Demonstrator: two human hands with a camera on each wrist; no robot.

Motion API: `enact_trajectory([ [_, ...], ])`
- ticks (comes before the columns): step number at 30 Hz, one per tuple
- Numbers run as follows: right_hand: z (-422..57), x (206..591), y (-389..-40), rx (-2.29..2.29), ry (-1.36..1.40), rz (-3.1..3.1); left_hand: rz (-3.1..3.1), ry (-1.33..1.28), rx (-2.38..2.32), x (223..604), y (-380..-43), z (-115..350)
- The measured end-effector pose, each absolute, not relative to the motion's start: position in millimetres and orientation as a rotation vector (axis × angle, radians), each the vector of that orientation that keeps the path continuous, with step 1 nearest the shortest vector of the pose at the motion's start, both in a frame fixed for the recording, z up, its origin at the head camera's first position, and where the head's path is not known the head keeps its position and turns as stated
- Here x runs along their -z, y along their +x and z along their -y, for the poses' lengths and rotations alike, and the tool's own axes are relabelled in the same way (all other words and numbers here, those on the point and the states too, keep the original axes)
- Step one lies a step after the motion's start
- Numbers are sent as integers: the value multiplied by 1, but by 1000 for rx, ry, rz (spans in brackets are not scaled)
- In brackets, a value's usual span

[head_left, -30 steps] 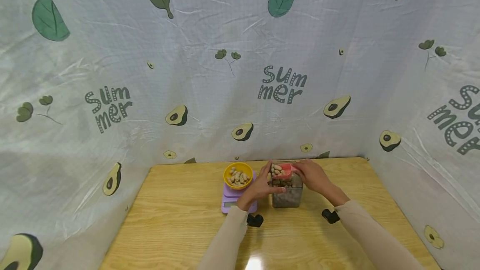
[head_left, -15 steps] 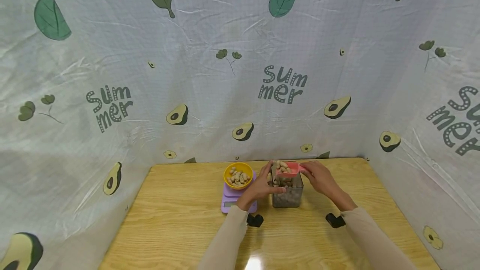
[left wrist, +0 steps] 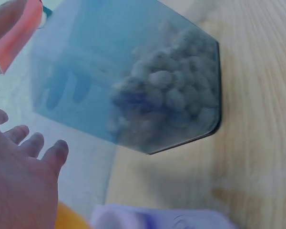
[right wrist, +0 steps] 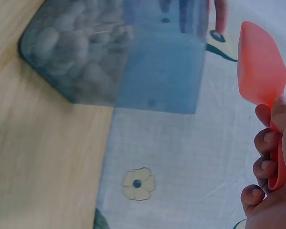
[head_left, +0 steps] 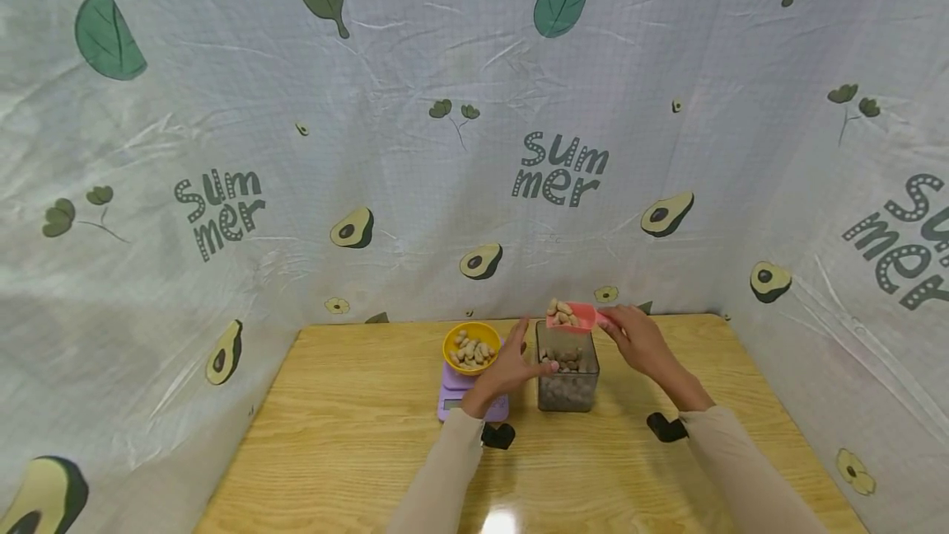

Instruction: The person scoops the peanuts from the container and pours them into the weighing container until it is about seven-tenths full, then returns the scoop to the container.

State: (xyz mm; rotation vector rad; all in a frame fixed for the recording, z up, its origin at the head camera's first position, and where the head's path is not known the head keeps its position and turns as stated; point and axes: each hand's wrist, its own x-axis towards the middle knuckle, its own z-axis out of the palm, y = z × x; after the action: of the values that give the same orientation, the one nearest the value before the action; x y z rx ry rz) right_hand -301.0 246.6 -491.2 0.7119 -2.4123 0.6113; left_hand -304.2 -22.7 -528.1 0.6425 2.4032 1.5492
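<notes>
My right hand point(head_left: 641, 342) grips the handle of a red scoop point(right wrist: 262, 62), its fingers curled round it in the right wrist view. Several peanuts point(head_left: 561, 313) lie in the scoop, held above the rim of a clear, dark-tinted container point(head_left: 567, 392). Inside that container, more peanuts point(left wrist: 176, 90) fill the lower part. My left hand point(head_left: 511, 371) is at the container's left side, thumb and fingers spread; the left wrist view shows its fingertips point(left wrist: 35, 143) apart from the wall. Just left of this hand, a yellow bowl point(head_left: 449, 350) of peanuts rests on a purple kitchen scale point(head_left: 454, 390).
A wooden table point(head_left: 356, 435) carries everything. Behind it and along both sides hangs a white sheet point(head_left: 400, 171) printed with leaves and avocados. Black straps point(head_left: 498, 436) show at both wrists.
The right hand has lifted the loaded scoop up out of the container and over its rim. The left hand has let go of the container's edge and drawn slightly to the left.
</notes>
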Motion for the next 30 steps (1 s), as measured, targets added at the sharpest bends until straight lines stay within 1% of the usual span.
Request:
enact_trajectory([
  [8, -229, 474, -306, -676, 687, 2483, -2514, 689, -1616, 506, -297, 57],
  [13, -210, 468, -311, -709, 704, 2476, -2671, 676, -1600, 500, -296, 82],
  [17, -194, 468, -314, -752, 709, 2490, -2758, 617, -1600, 500, -295, 102],
  [24, -163, 469, -318, -770, 764, 2502, -2787, 445, -1557, 509, -294, 132],
  [30, -140, 473, -321, -734, 816, 2605, -2798, 406, -1448, 527, -298, 143],
])
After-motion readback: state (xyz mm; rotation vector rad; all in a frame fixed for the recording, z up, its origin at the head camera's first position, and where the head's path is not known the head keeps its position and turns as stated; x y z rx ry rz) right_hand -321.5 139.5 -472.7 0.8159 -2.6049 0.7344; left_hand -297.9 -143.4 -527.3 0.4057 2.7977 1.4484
